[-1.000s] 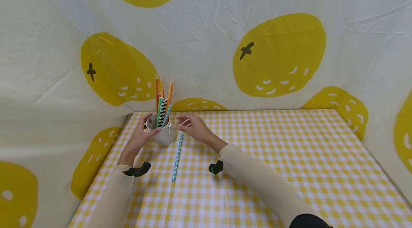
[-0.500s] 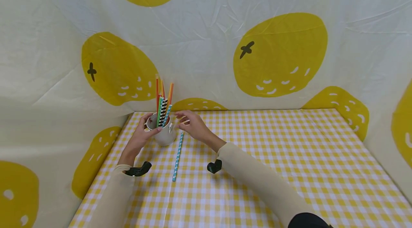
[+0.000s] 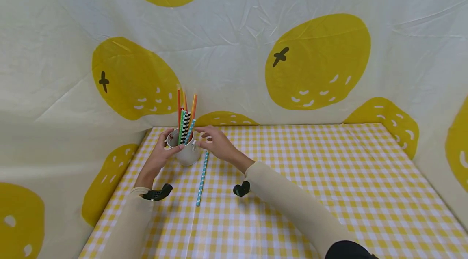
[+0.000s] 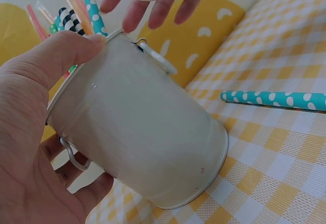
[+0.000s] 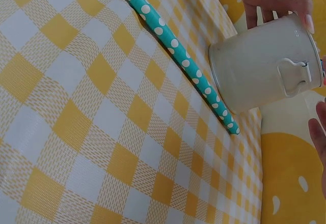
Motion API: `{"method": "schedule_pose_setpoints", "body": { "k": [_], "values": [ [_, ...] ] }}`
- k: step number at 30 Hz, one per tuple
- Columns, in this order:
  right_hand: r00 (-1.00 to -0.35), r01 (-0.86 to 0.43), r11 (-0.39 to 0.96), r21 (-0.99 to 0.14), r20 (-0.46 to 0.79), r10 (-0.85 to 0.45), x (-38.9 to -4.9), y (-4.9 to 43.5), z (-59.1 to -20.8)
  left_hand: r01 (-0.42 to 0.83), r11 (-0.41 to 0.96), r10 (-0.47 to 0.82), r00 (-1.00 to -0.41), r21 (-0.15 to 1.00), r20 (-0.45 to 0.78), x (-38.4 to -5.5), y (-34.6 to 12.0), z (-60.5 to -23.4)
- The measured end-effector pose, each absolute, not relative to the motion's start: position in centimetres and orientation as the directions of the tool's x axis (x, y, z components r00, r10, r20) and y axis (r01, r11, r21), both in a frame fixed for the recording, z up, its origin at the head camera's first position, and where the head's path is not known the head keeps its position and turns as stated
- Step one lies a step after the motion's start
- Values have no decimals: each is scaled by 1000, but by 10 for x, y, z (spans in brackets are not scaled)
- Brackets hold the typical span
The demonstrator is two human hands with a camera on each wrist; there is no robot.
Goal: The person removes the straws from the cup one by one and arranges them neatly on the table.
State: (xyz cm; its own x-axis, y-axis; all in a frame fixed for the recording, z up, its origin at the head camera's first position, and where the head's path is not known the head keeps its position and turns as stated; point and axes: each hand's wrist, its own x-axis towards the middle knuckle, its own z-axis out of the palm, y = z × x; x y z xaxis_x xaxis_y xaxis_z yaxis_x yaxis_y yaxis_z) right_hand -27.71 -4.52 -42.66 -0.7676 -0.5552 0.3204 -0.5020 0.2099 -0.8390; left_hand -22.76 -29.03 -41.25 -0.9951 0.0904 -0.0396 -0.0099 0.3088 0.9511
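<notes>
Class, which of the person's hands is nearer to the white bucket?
Left. The left hand grips the white bucket; the right hand is raised beside its opposite side, not holding it.

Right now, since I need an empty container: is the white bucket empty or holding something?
Holding something: several straws stand inside the white bucket, their tops rising above its rim.
</notes>
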Motion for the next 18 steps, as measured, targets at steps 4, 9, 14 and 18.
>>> {"method": "schedule_pose_setpoints", "body": {
  "k": [4,9,14,18],
  "values": [
    [-768,-498,222,-838,308,-562,-278,-47,-427,-6,310,89,-995,951,-35,-226,-290,-411],
    [-763,-506,227,-832,308,-568,-277,-50,-427,-12,309,79,-996,951,-38,-226,-290,-411],
    [-740,-538,215,-815,334,-584,-277,-53,-426,-14,312,84,-996,950,-43,-226,-290,-412],
    [-725,-554,211,-806,342,-598,-276,-55,-425,-22,313,85,-995,950,-51,-226,-290,-411]
  ]
}}
